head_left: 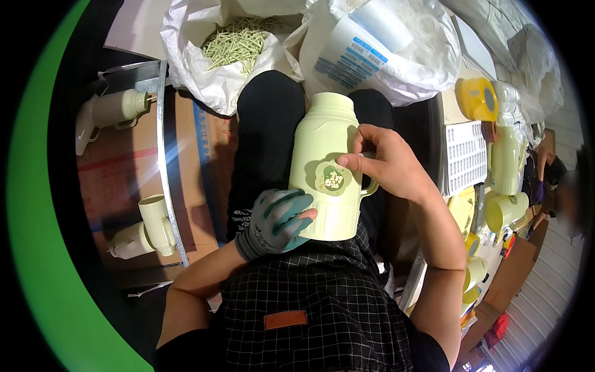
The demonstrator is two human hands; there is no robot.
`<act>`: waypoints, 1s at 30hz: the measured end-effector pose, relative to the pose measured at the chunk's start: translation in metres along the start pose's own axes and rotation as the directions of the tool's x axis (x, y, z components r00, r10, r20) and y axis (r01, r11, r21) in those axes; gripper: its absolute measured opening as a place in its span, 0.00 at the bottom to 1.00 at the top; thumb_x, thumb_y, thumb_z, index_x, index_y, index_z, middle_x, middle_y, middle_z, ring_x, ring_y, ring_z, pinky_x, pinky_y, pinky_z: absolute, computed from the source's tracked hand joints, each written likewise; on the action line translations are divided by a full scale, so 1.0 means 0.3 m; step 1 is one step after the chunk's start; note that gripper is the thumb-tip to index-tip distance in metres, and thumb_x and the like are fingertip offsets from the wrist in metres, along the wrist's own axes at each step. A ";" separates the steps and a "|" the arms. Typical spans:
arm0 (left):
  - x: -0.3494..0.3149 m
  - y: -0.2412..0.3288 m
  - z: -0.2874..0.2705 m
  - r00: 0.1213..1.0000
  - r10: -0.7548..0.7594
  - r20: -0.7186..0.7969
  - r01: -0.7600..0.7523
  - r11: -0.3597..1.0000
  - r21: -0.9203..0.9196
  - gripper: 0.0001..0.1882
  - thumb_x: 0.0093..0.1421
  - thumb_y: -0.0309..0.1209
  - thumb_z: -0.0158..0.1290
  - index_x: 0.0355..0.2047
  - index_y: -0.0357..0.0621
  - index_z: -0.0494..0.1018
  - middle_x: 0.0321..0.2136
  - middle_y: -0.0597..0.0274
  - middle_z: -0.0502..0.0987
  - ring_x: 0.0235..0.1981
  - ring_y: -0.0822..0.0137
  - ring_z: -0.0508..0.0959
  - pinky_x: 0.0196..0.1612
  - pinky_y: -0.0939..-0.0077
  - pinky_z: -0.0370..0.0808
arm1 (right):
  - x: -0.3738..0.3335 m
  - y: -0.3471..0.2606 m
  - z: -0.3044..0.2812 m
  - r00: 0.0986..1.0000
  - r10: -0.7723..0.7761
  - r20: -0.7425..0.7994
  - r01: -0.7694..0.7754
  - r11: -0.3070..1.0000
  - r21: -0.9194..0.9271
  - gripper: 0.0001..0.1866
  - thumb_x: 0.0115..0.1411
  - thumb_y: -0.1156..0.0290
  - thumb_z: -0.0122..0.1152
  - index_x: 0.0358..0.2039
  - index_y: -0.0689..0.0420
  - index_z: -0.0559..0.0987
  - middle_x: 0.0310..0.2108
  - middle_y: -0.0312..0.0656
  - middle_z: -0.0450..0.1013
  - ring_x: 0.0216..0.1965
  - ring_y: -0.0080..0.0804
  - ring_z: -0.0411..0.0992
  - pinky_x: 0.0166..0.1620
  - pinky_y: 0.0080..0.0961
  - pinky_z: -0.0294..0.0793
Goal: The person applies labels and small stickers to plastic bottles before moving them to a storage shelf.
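A pale yellow-green thermos jug (pixel 323 139) lies along my lap between my knees, its neck pointing away from me and its handle (pixel 370 188) on the right. On its side is a green, wavy-edged sticker (pixel 333 178) with a cluster of small white shapes. My left hand (pixel 280 218), in a grey and green glove, is closed round the jug's lower left side. The bare right hand (pixel 393 166) has curled fingers, with the thumb tip at the sticker's upper right edge. Whatever may be between that thumb and the fingers is hidden.
Beyond my knees, a white sack (pixel 186 62) holds many thin green pieces; a plastic bag (pixel 427 56) holds white rolls. On the left, more jugs (pixel 158 223) lie in a metal-edged cart. A sheet of labels (pixel 466 158), yellow tape (pixel 476 99) and further jugs crowd the right-hand table; another person works behind it.
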State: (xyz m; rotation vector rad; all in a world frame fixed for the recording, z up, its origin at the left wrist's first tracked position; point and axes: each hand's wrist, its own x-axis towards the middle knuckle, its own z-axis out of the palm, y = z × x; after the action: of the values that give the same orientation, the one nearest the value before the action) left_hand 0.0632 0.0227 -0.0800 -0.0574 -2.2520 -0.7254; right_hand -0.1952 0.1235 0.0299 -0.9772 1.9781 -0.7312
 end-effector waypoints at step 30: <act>0.473 0.160 0.075 0.961 0.183 0.206 -0.169 0.982 -0.083 0.17 0.51 0.21 0.65 0.41 0.47 0.75 0.47 0.60 0.83 0.44 0.50 0.78 0.46 0.54 0.75 | -0.377 0.318 0.132 0.524 -0.539 -0.659 0.401 0.839 -0.368 0.22 0.47 0.72 0.76 0.41 0.57 0.76 0.36 0.44 0.72 0.32 0.44 0.75 0.32 0.36 0.75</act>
State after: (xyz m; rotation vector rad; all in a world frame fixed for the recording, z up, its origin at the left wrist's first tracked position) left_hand -0.0405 0.0497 0.0272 -0.3798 -2.3874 -0.7245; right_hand -0.1536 0.2631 -0.0177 -1.5367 2.5224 -1.4879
